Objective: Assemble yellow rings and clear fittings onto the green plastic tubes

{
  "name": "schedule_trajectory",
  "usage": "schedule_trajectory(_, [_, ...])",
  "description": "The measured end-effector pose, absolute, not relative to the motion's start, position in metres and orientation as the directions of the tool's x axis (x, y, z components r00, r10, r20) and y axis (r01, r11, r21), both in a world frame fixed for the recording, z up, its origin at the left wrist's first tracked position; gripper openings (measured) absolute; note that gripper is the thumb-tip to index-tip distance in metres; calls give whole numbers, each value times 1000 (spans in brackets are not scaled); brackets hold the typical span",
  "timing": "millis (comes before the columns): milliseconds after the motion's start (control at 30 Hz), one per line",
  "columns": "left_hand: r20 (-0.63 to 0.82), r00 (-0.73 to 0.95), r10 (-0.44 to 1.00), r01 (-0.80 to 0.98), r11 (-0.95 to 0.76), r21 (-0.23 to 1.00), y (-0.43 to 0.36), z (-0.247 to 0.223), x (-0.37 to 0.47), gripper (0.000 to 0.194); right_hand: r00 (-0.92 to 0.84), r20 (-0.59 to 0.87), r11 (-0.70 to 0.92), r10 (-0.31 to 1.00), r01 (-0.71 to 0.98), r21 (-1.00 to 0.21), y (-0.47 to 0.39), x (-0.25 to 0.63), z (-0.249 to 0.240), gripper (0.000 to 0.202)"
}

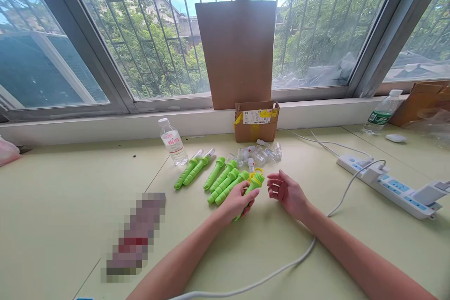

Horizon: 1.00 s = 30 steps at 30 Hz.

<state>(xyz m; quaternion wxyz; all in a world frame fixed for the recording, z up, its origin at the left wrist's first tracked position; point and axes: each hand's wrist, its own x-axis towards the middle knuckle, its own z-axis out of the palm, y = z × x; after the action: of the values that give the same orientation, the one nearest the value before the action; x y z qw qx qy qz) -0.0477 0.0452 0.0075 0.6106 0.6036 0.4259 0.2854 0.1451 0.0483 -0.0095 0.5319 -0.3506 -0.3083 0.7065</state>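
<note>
My left hand [239,202] is wrapped round a green ribbed tube [256,183], its capped end pointing away from me. To the right of that tube, my right hand [286,194] is held with bent fingers apart, and nothing shows in it. Several similar green tubes [222,183] lie side by side just beyond my left hand. Two more green tubes [191,171] with clear tips lie farther left. Behind my hands is a pile of small clear plastic pieces [262,154], with yellow rings [258,170] at its near edge.
A water bottle [174,143] stands left of an open cardboard box [256,124]. At right are a power strip [390,185], a white mouse [395,138] and another bottle [381,113]. A white cable [298,258] passes under my right forearm. A blurred patch [137,234] covers something at left.
</note>
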Motion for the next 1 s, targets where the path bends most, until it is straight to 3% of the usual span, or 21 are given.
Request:
schedule_trajectory(300, [-182, 450, 874, 167, 117, 979, 45, 4, -47, 41, -204, -169, -256, 964, -557, -790, 49, 145, -11, 28])
schedule_trajectory(567, [-174, 467, 867, 162, 110, 981, 46, 3, -47, 40, -199, -67, -150, 978, -441, -885, 45, 142, -10, 19])
schedule_trajectory(1000, [-190, 462, 866, 167, 125, 978, 45, 7, -47, 38, -196, -15, -88, 980, -369, -925, 46, 140, -14, 31])
